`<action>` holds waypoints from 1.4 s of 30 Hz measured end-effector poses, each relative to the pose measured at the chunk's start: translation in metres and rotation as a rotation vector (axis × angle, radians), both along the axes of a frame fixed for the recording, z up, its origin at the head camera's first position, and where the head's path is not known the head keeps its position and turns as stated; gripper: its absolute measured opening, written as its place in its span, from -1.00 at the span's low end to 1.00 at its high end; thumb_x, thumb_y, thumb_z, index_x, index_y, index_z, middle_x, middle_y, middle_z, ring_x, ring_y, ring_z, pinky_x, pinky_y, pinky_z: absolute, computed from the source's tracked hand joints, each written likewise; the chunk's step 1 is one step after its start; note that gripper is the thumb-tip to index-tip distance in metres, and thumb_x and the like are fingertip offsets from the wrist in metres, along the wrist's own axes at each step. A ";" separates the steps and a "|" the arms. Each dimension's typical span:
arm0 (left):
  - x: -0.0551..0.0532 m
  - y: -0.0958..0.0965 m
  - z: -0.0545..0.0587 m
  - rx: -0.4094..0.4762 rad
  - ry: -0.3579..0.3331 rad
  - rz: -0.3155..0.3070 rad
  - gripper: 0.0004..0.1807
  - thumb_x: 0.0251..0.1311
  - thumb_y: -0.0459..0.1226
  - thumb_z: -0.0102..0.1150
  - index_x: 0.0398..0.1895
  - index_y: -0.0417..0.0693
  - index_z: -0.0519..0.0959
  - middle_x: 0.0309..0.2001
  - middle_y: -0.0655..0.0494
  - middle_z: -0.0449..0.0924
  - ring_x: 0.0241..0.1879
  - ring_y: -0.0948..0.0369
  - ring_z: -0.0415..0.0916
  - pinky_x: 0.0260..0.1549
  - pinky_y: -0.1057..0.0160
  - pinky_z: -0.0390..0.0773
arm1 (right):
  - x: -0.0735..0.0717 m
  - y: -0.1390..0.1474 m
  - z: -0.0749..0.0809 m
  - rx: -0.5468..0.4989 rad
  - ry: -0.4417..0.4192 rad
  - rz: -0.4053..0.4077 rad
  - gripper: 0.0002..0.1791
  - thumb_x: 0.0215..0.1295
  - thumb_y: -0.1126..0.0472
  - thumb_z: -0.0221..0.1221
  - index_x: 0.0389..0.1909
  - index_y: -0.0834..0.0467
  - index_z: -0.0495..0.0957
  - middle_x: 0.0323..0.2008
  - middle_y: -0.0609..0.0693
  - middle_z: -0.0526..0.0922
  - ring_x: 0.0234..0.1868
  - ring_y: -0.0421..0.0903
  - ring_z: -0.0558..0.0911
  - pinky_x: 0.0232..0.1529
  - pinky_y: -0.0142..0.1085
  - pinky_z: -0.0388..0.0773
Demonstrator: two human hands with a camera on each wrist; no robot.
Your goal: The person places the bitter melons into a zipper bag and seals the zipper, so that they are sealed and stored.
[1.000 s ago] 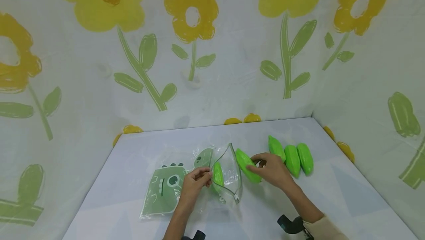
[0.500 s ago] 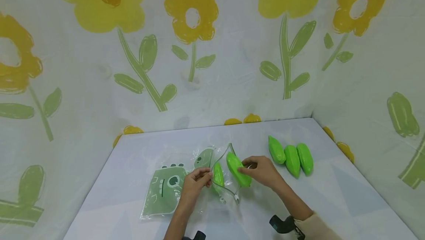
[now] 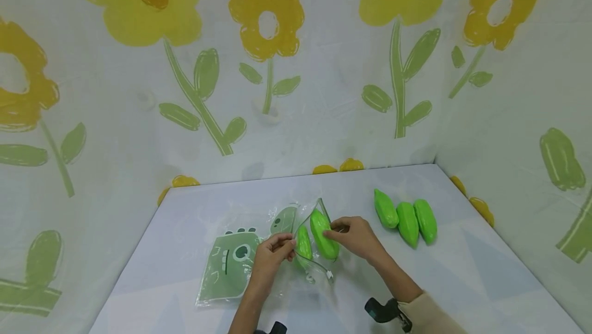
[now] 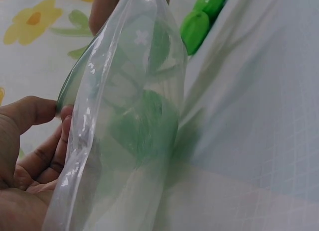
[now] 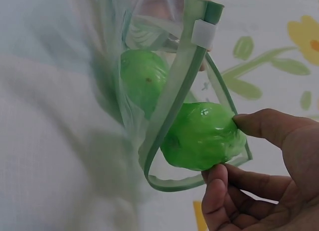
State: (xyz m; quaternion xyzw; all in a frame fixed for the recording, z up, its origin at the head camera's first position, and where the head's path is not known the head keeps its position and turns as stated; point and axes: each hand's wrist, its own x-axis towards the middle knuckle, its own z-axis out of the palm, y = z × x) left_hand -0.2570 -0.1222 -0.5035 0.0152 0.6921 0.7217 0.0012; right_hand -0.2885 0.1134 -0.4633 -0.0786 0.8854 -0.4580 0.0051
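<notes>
A clear slider zip bag [image 3: 231, 267] with a green dinosaur print lies on the table, its mouth spread open toward the right. My left hand [image 3: 269, 257] pinches the rim of that mouth; in the left wrist view its thumb and forefinger meet at the edge. One bright green, ridged toy fruit [image 3: 303, 245] is inside the bag. A second green toy fruit [image 3: 322, 236] is pinched by my right hand [image 3: 355, 239] between thumb and fingers. In the right wrist view this held fruit [image 5: 204, 136] is within the bag's green-edged mouth, below the white slider [image 5: 203, 34].
Three more green toy fruits [image 3: 407, 224] lie close together on the pale table [image 3: 462, 282], right of the bag. Flower-printed cloth [image 3: 314, 118] stands behind the table and at its sides. A dark wrist device [image 3: 386, 310] sits at the right sleeve.
My right hand has moved left, carrying the green toy fruit from beside the bag into its open mouth. The left hand has kept its pinch on the rim.
</notes>
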 end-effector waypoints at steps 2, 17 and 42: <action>0.000 0.000 0.000 -0.003 0.000 0.003 -0.62 0.26 -0.23 0.35 0.02 -0.32 0.61 -0.22 -0.08 0.65 -0.37 0.21 0.58 -0.35 0.32 0.63 | -0.001 -0.002 -0.001 -0.001 -0.002 -0.001 -0.64 0.16 -0.02 0.44 -0.17 0.16 0.74 -0.33 -0.13 0.70 -0.27 -0.16 0.61 -0.29 -0.21 0.58; 0.001 0.000 0.001 0.000 0.002 -0.005 -0.62 0.26 -0.24 0.36 0.02 -0.35 0.60 -0.24 -0.08 0.64 -0.37 0.22 0.57 -0.35 0.34 0.62 | -0.001 -0.013 -0.012 0.018 -0.039 0.012 -0.60 0.16 -0.01 0.44 -0.14 0.22 0.73 -0.30 -0.08 0.72 -0.25 -0.11 0.66 -0.30 -0.21 0.63; 0.000 0.000 0.000 0.017 0.004 -0.016 -0.62 0.26 -0.26 0.35 0.02 -0.36 0.59 -0.20 -0.14 0.64 -0.36 0.21 0.57 -0.34 0.33 0.62 | 0.003 -0.020 -0.019 0.036 0.006 0.049 -0.63 0.19 0.00 0.42 -0.19 0.23 0.70 -0.37 -0.09 0.68 -0.31 -0.14 0.63 -0.38 -0.26 0.59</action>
